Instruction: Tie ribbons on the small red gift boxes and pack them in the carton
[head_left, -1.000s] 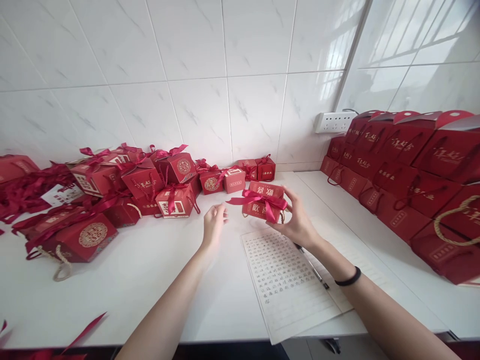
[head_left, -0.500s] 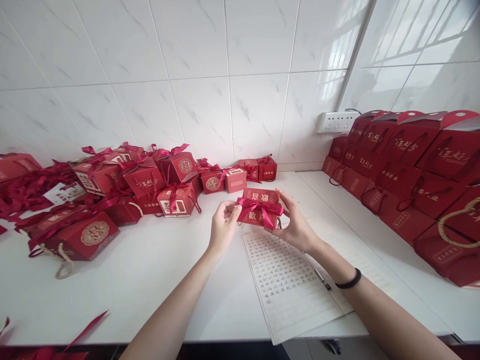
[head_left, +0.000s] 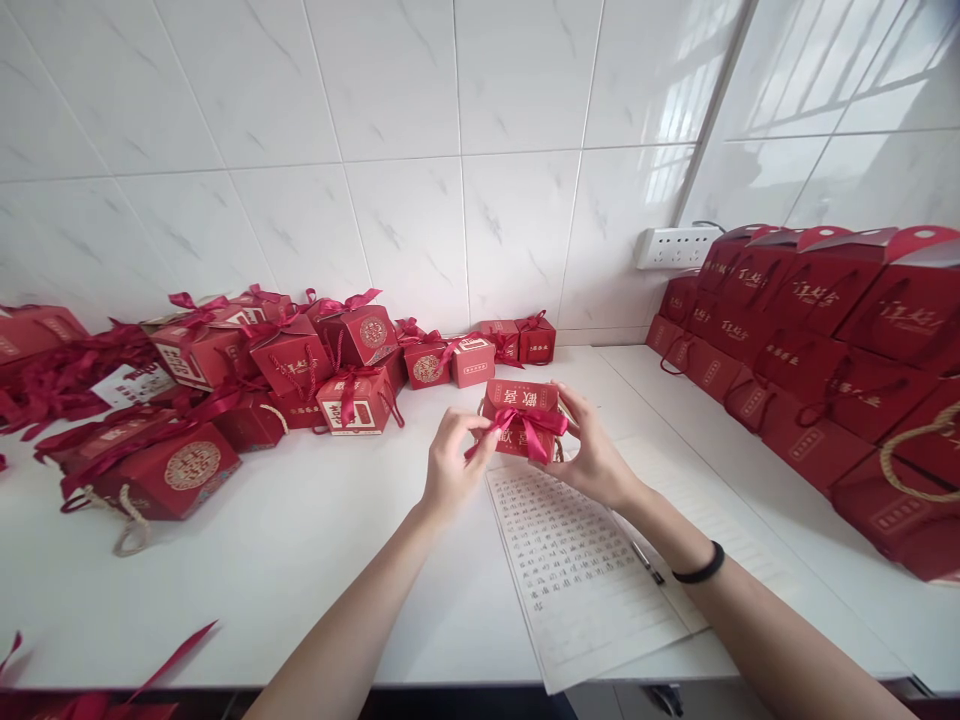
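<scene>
A small red gift box [head_left: 523, 393] with gold characters is in front of me, just beyond the handwritten sheet. Across its top runs a dark pink ribbon [head_left: 534, 432] tied in a bow. My left hand [head_left: 456, 458] pinches the ribbon's left part between thumb and fingers at the box's near left corner. Around the right side of the box, my right hand [head_left: 589, 450] grips with the thumb near the front and the fingers behind. The hand hides part of that side and a twisted rope handle there.
Several ribboned red boxes [head_left: 356, 402] are heaped at the left and along the tiled wall. Stacked red boxes [head_left: 806, 360] line the right side, by a white power strip [head_left: 677, 248]. A pen [head_left: 646, 563] lies on the written sheet [head_left: 577, 580]. Loose ribbon [head_left: 174, 655] shows at lower left.
My left hand has shifted slightly right and toward me, from the box's left side onto the ribbon, pulling at the bow's left part. The right hand still holds the box in place.
</scene>
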